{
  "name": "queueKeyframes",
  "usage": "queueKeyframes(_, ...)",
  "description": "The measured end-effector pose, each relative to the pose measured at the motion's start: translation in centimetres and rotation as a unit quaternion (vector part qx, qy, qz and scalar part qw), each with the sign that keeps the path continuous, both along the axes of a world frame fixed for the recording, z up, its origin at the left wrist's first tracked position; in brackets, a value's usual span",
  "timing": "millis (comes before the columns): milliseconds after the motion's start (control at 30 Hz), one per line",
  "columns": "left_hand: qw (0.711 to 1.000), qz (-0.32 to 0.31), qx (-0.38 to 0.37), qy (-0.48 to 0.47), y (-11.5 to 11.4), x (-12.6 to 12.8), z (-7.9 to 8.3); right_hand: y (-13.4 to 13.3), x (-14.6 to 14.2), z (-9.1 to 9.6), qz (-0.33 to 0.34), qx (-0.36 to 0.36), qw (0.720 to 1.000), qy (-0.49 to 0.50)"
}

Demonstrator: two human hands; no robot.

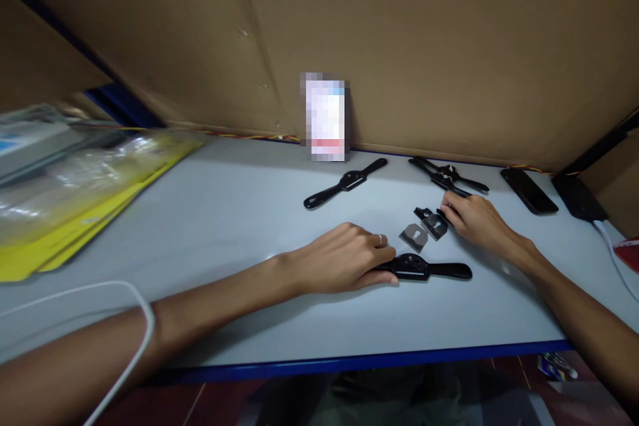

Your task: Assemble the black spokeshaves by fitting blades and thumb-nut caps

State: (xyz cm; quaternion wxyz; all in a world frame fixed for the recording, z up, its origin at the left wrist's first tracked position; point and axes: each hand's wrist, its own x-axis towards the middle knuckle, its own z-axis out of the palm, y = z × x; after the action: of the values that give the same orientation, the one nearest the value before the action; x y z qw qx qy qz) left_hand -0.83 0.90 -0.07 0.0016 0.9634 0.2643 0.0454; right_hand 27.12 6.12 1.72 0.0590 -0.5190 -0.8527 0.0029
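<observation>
My left hand [344, 258] lies curled over one handle of a black spokeshave body [424, 269] near the table's front edge, gripping it. My right hand [474, 219] rests farther back with its fingertips pinched on a small black clamp piece [433, 221]. A small grey blade [414, 235] lies flat between the two hands. A second black spokeshave [347, 182] lies behind my left hand, and a third [446, 176], with its parts fitted, lies behind my right hand.
The white table [224, 213] has a blue front edge and brown cardboard walls behind. Yellow-backed plastic packages [74, 200] are stacked at the left. A blurred card [325, 116] stands at the back. Two dark phones [529, 190] [579, 197] lie at right; a white cable [130, 319] crosses my left forearm.
</observation>
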Motion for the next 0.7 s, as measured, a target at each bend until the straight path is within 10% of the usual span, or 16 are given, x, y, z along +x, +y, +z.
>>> queueKeyframes(700, 1.0, 0.005, -0.003, 0.006, 0.0, -0.1, -0.1, 1.7, 2.4, 1.7, 0.03, -0.09, 0.988, 0.121)
